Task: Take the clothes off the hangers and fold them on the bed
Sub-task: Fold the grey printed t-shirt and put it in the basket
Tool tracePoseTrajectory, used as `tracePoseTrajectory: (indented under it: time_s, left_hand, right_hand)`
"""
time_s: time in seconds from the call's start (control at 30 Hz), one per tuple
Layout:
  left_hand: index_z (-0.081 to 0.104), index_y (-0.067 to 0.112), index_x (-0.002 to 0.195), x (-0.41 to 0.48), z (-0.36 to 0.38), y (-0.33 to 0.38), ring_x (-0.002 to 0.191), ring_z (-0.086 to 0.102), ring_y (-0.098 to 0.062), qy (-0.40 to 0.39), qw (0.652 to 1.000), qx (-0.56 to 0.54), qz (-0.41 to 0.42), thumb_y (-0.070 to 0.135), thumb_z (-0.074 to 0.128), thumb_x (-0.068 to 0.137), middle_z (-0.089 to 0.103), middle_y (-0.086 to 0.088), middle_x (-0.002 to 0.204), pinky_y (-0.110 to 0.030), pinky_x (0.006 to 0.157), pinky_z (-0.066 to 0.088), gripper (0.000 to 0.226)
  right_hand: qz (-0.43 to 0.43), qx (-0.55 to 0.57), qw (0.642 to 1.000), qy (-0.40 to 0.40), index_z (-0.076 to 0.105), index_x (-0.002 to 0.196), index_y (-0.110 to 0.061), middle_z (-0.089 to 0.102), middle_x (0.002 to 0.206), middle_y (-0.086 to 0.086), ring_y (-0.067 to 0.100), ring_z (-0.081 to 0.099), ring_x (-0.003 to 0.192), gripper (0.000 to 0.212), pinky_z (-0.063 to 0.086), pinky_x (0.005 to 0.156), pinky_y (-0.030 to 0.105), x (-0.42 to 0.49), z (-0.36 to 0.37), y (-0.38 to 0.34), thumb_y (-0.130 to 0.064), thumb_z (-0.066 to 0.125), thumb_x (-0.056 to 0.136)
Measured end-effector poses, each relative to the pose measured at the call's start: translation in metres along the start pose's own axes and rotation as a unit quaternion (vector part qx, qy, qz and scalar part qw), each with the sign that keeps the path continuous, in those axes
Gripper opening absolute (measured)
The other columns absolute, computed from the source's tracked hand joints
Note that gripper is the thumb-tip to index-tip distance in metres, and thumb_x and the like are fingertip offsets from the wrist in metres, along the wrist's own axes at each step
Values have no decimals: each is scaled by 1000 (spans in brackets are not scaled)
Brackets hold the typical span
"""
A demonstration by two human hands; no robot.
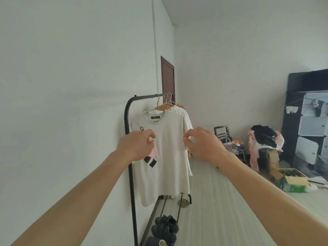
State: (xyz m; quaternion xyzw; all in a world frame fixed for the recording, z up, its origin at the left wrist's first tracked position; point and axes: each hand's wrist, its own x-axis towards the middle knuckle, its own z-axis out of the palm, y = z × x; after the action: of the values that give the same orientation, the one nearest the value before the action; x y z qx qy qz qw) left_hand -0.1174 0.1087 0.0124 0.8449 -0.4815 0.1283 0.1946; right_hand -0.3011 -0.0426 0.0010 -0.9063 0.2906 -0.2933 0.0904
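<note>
- the pink and black print (150,159) on the white short-sleeved cotton t-shirt (170,157) is mostly covered by the left hand (136,148); its design cannot be made out.
- the lettering on the small black collar label (156,117), above both hands, is too small to read.
- behind that t-shirt, a second white shirt (186,119) and an orange patterned garment (164,107) show only at the shoulders.
- the right hand (204,144) hides its own fingertips in the sleeve hem.
- the dark shoes (165,228) below the hands are cut by the bottom edge.
- the small cables and bits (234,144) right of the right hand are too blurred to tell apart.
- the black-framed panelled cabinet (308,130), far right, is cut by the edge.
</note>
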Motion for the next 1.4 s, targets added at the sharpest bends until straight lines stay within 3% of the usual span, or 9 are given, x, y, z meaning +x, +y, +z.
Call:
tracePoseTrajectory:
  time_s: [0.27,0.5,0.73,0.97,1.1,1.3,1.4]
  left_hand:
    - [61,38,118,119,-2,9,105,60,-15,43,996,78,20,36,44,98,66,11,115,-34,85,48,27]
    - [62,33,121,233,16,9,121,50,-21,102,978,177,43,33,42,99,58,2,127,-38,93,42,30]
    - [60,28,128,319,58,-10,132,40,-22,162,938,303,35,31,43,98,45,-1,146,-40,105,33,35]
    - [34,26,150,385,97,-26,139,35,-28,180,908,365,-98,35,46,94,32,-10,158,-48,112,21,59]
    - [29,17,154,408,113,-33,129,43,-28,194,866,419,-190,38,45,91,44,-10,149,-51,106,17,68]
    - [28,14,154,420,130,-41,121,42,-34,198,821,495,-204,39,41,89,46,-13,140,-58,108,13,71]
    - [23,15,154,419,130,-46,123,40,-34,196,815,501,-215,39,40,89,43,-13,141,-58,109,12,71]
  right_hand:
    - [-38,-36,999,11,64,120,-32,59,124,-5,18,55,112,30,49,91,37,121,5,45,-44,43,101]
    - [-52,-2,998,25,65,117,-33,61,124,-8,16,56,111,27,50,93,38,229,25,78,-40,46,100]
    - [-86,47,995,16,62,125,-29,62,129,-7,16,57,114,30,44,86,29,328,84,120,-39,48,101]
    - [-103,77,992,-5,42,144,-27,47,146,0,24,43,133,47,41,105,41,424,151,158,-42,48,99]
    - [-115,81,990,-8,33,149,-23,39,153,2,27,37,137,57,36,108,43,475,179,172,-44,49,99]
    - [-112,61,990,-60,22,155,-26,36,157,1,30,34,142,71,30,113,48,523,227,178,-60,43,96]
    - [-120,7,987,-103,34,145,-23,52,138,6,32,48,128,62,38,101,48,529,243,171,-62,34,97]
